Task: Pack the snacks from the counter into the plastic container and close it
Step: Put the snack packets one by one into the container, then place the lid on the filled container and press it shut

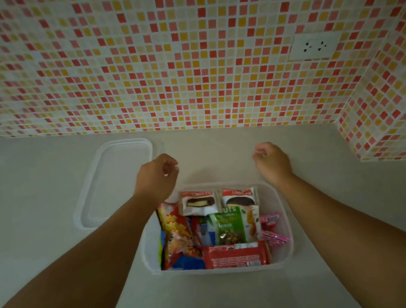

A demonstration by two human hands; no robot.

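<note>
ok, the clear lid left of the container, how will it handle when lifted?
The lid looks thin and translucent: probably light, likely to flex if lifted by one edge. It lies flat on the smooth counter, so it may slide before its rim is caught.

Dim, soft light; edges bowed, perhaps slightly blurred.

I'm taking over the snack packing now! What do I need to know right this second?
Left hand: fingers curled, holding nothing, near the far left corner of the plastic container.
Right hand: same, near the far right corner.
Container: open on the counter, filled with snacks.
Lid: flat on the counter, left of the container.
Done: no snacks show outside it.
Left to do: put the lid on and press it shut.
</note>
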